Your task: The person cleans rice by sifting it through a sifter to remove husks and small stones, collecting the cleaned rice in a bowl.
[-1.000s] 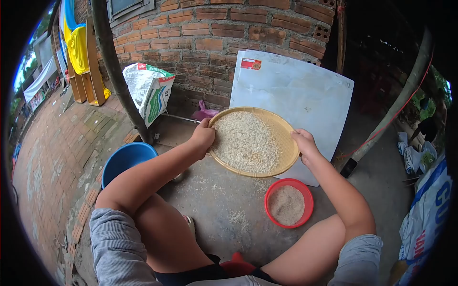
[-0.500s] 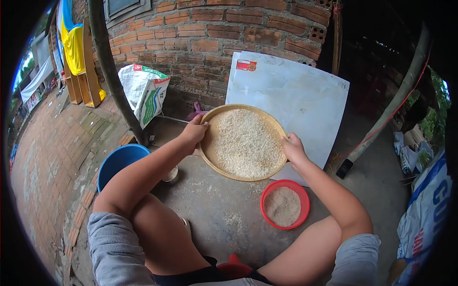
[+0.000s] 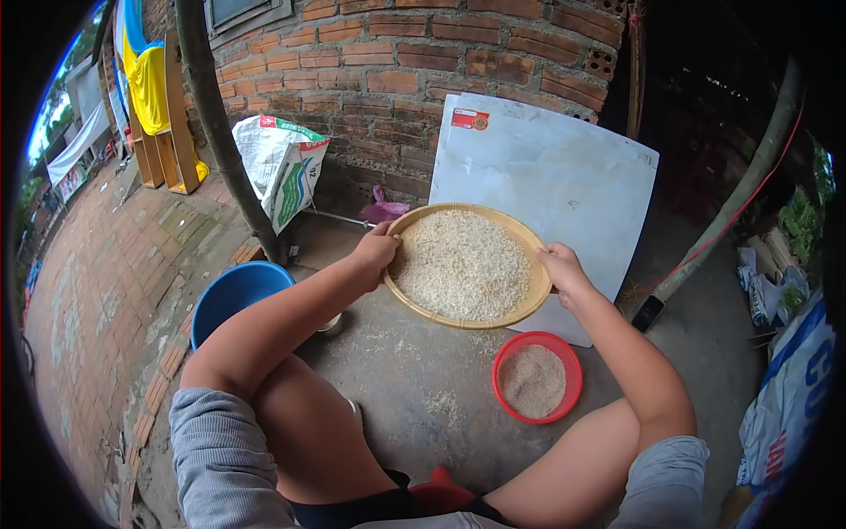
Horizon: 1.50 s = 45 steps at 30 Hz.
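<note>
A round, shallow woven winnowing basket (image 3: pixel 423 315) is held up in front of me, above the concrete floor. White rice grains (image 3: pixel 467 264) are spread over most of its inside. My left hand (image 3: pixel 377 249) grips the rim on the left side, and my right hand (image 3: pixel 561 269) is closed round the opposite rim. Below the basket, towards my right knee, a red plastic basin (image 3: pixel 575 381) holds pale brownish fine grain or bran (image 3: pixel 533 381). Scattered grains (image 3: pixel 441 403) lie on the floor.
A blue basin (image 3: pixel 242 295) stands left, partly behind my left arm. A white board (image 3: pixel 546 176) leans by the brick wall (image 3: pixel 397 79). A white sack (image 3: pixel 280 163) sits beside a slanting pole (image 3: pixel 207 115). Printed sacks (image 3: pixel 784 397) lie at the right edge.
The basket's tilt has changed, and it looks flatter now. The rice has spread wider, towards the left side of the basket. The whole view has shifted slightly. Both hands keep their hold.
</note>
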Each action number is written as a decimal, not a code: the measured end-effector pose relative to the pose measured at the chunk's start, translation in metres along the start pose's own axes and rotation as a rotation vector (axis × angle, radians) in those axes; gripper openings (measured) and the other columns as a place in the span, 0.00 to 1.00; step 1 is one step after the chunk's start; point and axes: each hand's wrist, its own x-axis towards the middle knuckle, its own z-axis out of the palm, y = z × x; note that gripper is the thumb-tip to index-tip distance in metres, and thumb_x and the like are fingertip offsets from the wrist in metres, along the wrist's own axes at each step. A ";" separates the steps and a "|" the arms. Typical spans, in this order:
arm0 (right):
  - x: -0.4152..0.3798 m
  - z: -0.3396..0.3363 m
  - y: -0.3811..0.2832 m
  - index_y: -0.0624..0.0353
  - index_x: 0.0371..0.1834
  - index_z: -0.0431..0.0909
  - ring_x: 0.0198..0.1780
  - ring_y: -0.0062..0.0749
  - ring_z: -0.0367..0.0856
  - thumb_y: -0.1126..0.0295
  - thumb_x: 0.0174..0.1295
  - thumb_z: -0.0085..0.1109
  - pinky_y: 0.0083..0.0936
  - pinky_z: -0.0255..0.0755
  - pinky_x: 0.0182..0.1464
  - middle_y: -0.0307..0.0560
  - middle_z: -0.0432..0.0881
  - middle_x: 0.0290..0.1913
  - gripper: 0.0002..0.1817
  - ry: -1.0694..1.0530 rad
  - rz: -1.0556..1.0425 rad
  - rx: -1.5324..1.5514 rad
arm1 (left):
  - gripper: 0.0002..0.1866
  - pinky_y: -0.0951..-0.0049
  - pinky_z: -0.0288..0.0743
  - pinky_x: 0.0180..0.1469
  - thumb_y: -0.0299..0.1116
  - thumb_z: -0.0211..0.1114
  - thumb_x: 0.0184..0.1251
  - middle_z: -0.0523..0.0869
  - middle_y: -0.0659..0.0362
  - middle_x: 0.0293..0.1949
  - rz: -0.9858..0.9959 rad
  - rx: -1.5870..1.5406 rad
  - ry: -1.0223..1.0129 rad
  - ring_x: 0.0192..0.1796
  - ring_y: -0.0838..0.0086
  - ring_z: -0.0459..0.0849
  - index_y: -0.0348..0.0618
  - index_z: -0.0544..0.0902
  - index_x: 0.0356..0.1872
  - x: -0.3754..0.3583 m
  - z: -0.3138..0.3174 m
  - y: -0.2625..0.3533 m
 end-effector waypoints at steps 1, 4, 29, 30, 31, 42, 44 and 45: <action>0.012 -0.015 0.007 0.65 0.44 0.71 0.32 0.31 0.80 0.65 0.66 0.47 0.27 0.75 0.35 0.46 0.79 0.33 0.13 -0.060 0.039 -0.012 | 0.16 0.70 0.77 0.35 0.31 0.46 0.70 0.79 0.61 0.41 -0.104 0.029 0.032 0.35 0.77 0.77 0.52 0.71 0.58 -0.024 0.017 0.018; 0.029 -0.012 0.033 0.64 0.43 0.72 0.34 0.30 0.80 0.66 0.66 0.48 0.27 0.75 0.35 0.47 0.79 0.35 0.12 -0.008 -0.009 -0.027 | 0.18 0.71 0.78 0.35 0.29 0.45 0.70 0.79 0.60 0.43 -0.076 0.017 -0.018 0.37 0.76 0.79 0.51 0.68 0.60 -0.027 0.021 0.027; -0.011 0.014 0.000 0.66 0.44 0.76 0.35 0.24 0.78 0.67 0.67 0.45 0.24 0.72 0.39 0.44 0.80 0.35 0.14 0.015 -0.070 0.081 | 0.17 0.70 0.80 0.37 0.28 0.44 0.71 0.80 0.58 0.45 -0.078 -0.159 -0.133 0.39 0.73 0.82 0.46 0.69 0.59 0.019 -0.015 -0.004; -0.002 0.004 0.001 0.66 0.44 0.76 0.35 0.24 0.78 0.67 0.67 0.45 0.24 0.72 0.39 0.44 0.80 0.35 0.14 0.014 -0.071 0.087 | 0.17 0.71 0.80 0.36 0.28 0.45 0.71 0.79 0.59 0.46 -0.016 -0.106 -0.064 0.39 0.75 0.81 0.46 0.69 0.59 0.012 -0.003 -0.006; 0.012 -0.013 0.009 0.66 0.44 0.76 0.35 0.24 0.78 0.67 0.67 0.45 0.23 0.72 0.40 0.44 0.80 0.35 0.14 -0.037 -0.016 0.117 | 0.17 0.71 0.79 0.35 0.28 0.46 0.71 0.78 0.60 0.47 0.044 -0.052 0.006 0.39 0.76 0.80 0.47 0.69 0.59 0.005 0.011 -0.005; 0.019 -0.022 0.009 0.68 0.47 0.75 0.34 0.24 0.77 0.68 0.66 0.46 0.23 0.70 0.38 0.45 0.80 0.36 0.15 -0.100 -0.018 0.153 | 0.17 0.73 0.73 0.45 0.28 0.49 0.69 0.79 0.58 0.45 0.036 0.113 0.077 0.44 0.76 0.77 0.46 0.70 0.58 -0.022 0.025 0.028; 0.024 -0.011 0.028 0.68 0.46 0.75 0.32 0.24 0.77 0.68 0.66 0.46 0.23 0.71 0.35 0.45 0.80 0.34 0.15 -0.021 -0.074 0.090 | 0.16 0.73 0.74 0.40 0.29 0.48 0.69 0.78 0.58 0.44 0.095 0.077 0.063 0.40 0.75 0.77 0.47 0.69 0.58 -0.026 0.030 0.035; 0.024 -0.008 0.031 0.68 0.46 0.75 0.30 0.24 0.78 0.68 0.66 0.45 0.23 0.72 0.32 0.44 0.80 0.33 0.15 0.060 -0.132 0.017 | 0.17 0.73 0.75 0.38 0.29 0.48 0.70 0.79 0.58 0.44 0.128 0.052 0.056 0.38 0.75 0.78 0.48 0.69 0.58 -0.010 0.018 0.027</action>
